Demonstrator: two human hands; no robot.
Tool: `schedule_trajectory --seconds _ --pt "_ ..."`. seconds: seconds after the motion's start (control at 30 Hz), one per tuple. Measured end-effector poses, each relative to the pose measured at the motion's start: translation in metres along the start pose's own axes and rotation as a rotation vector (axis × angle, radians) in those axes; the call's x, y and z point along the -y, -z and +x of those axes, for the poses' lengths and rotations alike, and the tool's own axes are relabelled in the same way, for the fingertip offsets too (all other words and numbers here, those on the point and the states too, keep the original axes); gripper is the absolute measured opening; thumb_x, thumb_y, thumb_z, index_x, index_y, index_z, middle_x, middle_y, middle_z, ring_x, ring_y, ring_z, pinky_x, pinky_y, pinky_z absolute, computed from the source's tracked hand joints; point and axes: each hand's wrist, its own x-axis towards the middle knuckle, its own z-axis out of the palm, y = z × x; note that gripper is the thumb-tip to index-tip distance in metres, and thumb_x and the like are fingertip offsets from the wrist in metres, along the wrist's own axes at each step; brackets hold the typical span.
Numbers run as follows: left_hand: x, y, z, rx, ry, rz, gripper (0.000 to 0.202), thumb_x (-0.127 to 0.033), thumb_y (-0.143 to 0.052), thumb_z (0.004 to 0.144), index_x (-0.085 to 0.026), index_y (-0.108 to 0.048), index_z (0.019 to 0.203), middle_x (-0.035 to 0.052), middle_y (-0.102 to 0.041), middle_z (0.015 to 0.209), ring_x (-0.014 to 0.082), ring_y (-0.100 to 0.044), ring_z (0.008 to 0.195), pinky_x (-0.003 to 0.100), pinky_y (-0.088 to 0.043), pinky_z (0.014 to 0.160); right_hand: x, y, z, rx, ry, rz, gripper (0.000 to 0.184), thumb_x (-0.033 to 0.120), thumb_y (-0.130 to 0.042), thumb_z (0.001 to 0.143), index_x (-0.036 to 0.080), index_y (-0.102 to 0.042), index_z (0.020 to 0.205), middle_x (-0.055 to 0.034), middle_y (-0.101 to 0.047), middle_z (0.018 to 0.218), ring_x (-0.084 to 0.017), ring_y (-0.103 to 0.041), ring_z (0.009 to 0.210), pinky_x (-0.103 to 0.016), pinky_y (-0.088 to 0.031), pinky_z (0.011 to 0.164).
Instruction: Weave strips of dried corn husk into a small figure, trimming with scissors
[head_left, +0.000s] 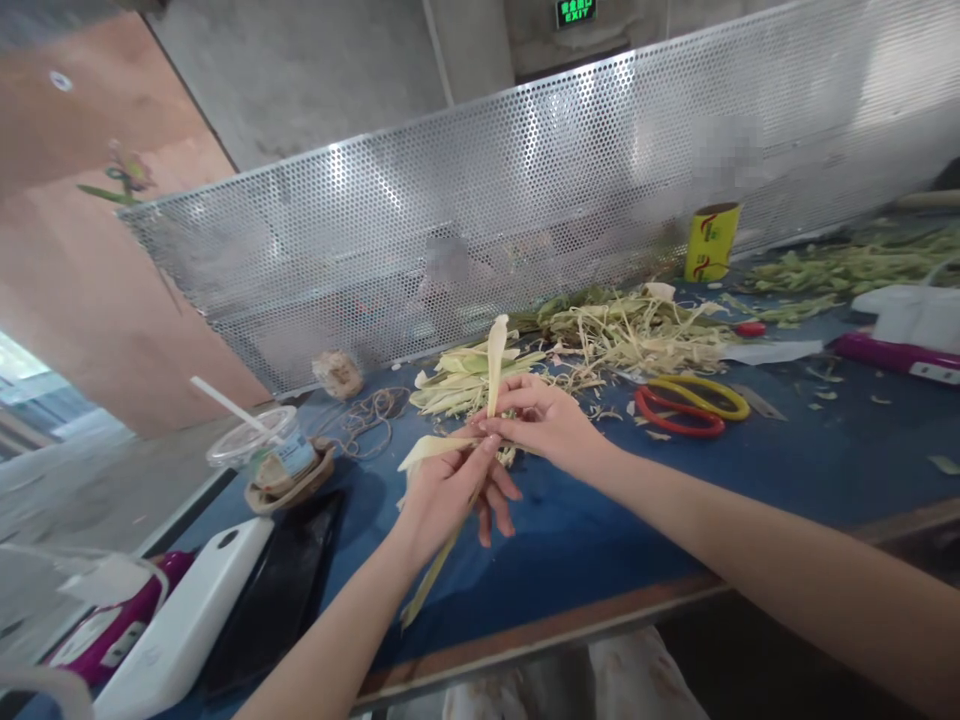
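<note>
Both my hands meet over the blue table, working pale yellow leaf strips. My left hand pinches the strips from below, and one long strip hangs down from it toward the table's front edge. My right hand grips the same bundle from the right, fingers curled around it, with one strip standing upright above the fingers. Just behind the hands lies a pile of more pale strips.
Red and yellow scissors lie to the right. Shredded leaf scraps, a yellow can and a perforated metal screen stand behind. A lidded cup with straw, twine, a white device sit left.
</note>
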Motion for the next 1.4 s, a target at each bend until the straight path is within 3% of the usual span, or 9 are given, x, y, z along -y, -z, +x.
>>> schedule_trajectory --seconds 0.17,0.37,0.57,0.67,0.77,0.93,1.07,1.17,1.4 --pt "-0.002 -0.003 -0.002 -0.007 0.025 0.003 0.031 -0.042 -0.053 0.077 -0.012 -0.052 0.068 -0.0003 -0.057 0.041 0.0115 -0.051 0.03 0.018 -0.038 0.026 0.006 0.001 -0.001 -0.023 -0.134 0.203 0.021 0.037 -0.072 0.058 0.017 -0.068 0.065 -0.0048 -0.045 0.096 -0.012 -0.05 0.07 -0.027 -0.047 0.057" --pt "0.003 0.001 0.002 -0.003 0.037 -0.141 0.029 -0.04 -0.053 0.077 -0.011 -0.057 0.08 0.0037 -0.064 0.056 0.0112 -0.054 0.038 0.018 -0.037 0.028 0.001 0.003 -0.001 0.014 0.003 -0.047 0.023 0.038 -0.058 0.073 0.016 -0.066 0.073 -0.0049 -0.052 0.087 -0.014 -0.051 0.074 -0.028 -0.045 0.063" --pt "0.004 0.008 0.009 -0.172 -0.054 -0.314 0.019 -0.027 -0.053 0.08 -0.011 -0.062 0.085 0.0061 -0.068 0.067 0.0149 -0.064 0.06 0.022 -0.05 0.049 0.008 0.006 -0.014 -0.088 0.62 -0.704 0.019 0.017 -0.051 0.076 0.021 -0.059 0.093 -0.0074 -0.049 0.097 -0.019 -0.045 0.091 -0.036 -0.034 0.08" --pt "0.003 0.01 0.009 -0.216 -0.054 -0.36 0.014 -0.022 -0.058 0.076 -0.011 -0.064 0.082 0.0041 -0.067 0.064 0.0126 -0.062 0.058 0.02 -0.05 0.053 0.004 0.002 -0.021 0.084 0.883 -0.979 0.025 0.015 -0.049 0.077 0.029 -0.06 0.095 -0.0059 -0.047 0.104 -0.021 -0.041 0.097 -0.041 -0.026 0.083" --pt "0.002 0.012 0.007 -0.169 -0.041 -0.378 0.022 -0.019 -0.065 0.068 -0.012 -0.065 0.089 0.003 -0.068 0.068 0.0107 -0.061 0.056 0.017 -0.047 0.051 -0.003 -0.005 -0.024 0.181 0.952 -1.066 0.02 0.017 -0.046 0.082 0.028 -0.06 0.092 -0.0048 -0.05 0.105 -0.021 -0.039 0.099 -0.04 -0.025 0.085" --pt "0.003 0.015 0.008 -0.151 -0.126 -0.31 0.031 -0.022 -0.072 0.06 -0.01 -0.065 0.088 0.0046 -0.068 0.072 0.0135 -0.061 0.063 0.02 -0.048 0.055 0.0 -0.004 -0.017 0.098 0.746 -0.782 0.015 0.019 -0.051 0.081 0.025 -0.063 0.074 -0.0014 -0.057 0.095 -0.017 -0.044 0.098 -0.035 -0.029 0.087" --pt "0.003 0.016 0.009 -0.137 -0.156 -0.207 0.034 -0.029 -0.067 0.066 -0.011 -0.063 0.094 0.0074 -0.068 0.083 0.0176 -0.062 0.071 0.027 -0.049 0.061 0.001 0.004 -0.006 -0.015 0.321 -0.304 0.008 0.025 -0.059 0.075 0.02 -0.065 0.078 -0.005 -0.06 0.098 -0.019 -0.054 0.095 -0.036 -0.039 0.086" --pt "0.004 0.02 0.01 -0.13 -0.124 -0.035 0.036 -0.036 -0.063 0.069 -0.014 -0.063 0.098 0.0063 -0.068 0.078 0.0161 -0.061 0.063 0.027 -0.048 0.059 -0.005 0.004 -0.002 0.054 0.074 0.011 0.014 0.027 -0.059 0.074 0.018 -0.063 0.084 -0.0045 -0.065 0.087 -0.019 -0.061 0.082 -0.032 -0.048 0.075" --pt "0.0 0.018 0.007 -0.349 -0.2 0.274 0.032 -0.031 -0.066 0.065 -0.018 -0.065 0.093 -0.002 -0.062 0.061 0.008 -0.047 0.043 0.02 -0.04 0.044 -0.006 0.003 -0.003 0.045 -0.037 0.059 0.017 0.031 -0.063 0.07 0.016 -0.056 0.075 -0.0015 -0.061 0.069 -0.014 -0.06 0.062 -0.027 -0.05 0.063"
